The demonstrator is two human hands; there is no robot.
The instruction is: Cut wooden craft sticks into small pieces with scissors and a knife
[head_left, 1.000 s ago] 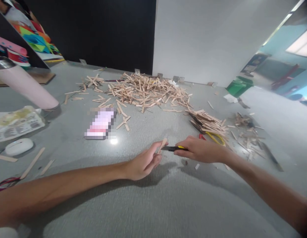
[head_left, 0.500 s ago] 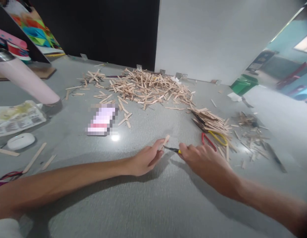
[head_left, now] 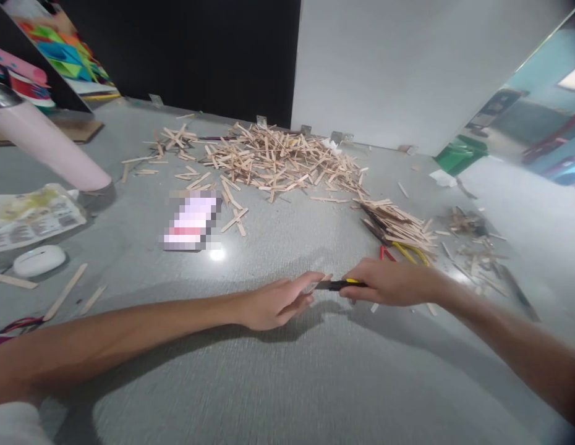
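Between the fingers of my left hand (head_left: 274, 304) is a short wooden craft stick (head_left: 325, 278), with its tip poking out to the right. My right hand (head_left: 384, 282) is closed around a utility knife (head_left: 339, 285) with a black and yellow handle. Its blade points left and meets the stick at my left fingertips; the exact contact is partly hidden. Just beyond my right hand lie red-handled and yellow-handled pliers (head_left: 408, 250), partly covered by my hand and a heap of cut sticks (head_left: 399, 224).
A large pile of craft sticks (head_left: 282, 157) spreads along the back panels. On the left are a phone (head_left: 192, 221), a white mouse (head_left: 39, 261), a plastic packet (head_left: 37, 216) and a pink bottle (head_left: 51, 145). Wood scraps (head_left: 477, 256) and a green bin (head_left: 460, 153) are at right.
My right hand has risen slightly and turned, so the knife now lies nearly level with its blade at the stick. The stick has tilted lower to the right in my left fingers.
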